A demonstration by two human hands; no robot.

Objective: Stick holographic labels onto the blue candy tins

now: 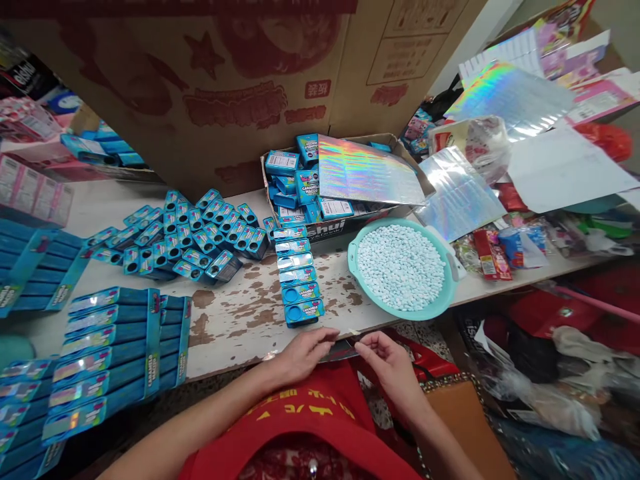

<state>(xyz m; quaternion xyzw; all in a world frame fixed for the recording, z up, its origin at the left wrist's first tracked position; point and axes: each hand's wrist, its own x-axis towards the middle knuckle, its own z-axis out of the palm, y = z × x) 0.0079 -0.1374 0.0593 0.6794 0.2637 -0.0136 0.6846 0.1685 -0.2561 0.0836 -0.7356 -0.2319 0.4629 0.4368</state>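
My left hand (306, 353) is at the table's front edge, fingers stretched toward the right, with nothing visible in it. Close by, my right hand (387, 360) has thumb and fingers pinched together; what they hold is too small to make out. A tiny pale scrap (354, 331) shows between the hands, by the right fingertips. Under them lies a dark, shiny flat piece (343, 349), partly hidden. Just beyond my left hand runs a row of small blue candy boxes (303, 292) with round holes. A turquoise colander (353, 257) full of small pale candies stands beyond my right hand.
Many blue boxes (185, 233) lie loose at left, with stacked packs (105, 353) nearer. Behind stand a filled carton (345, 227) and a large cardboard box (250, 87). Holographic sheets (463, 190) and wrappers lie right. A brown stool (463, 427) is below.
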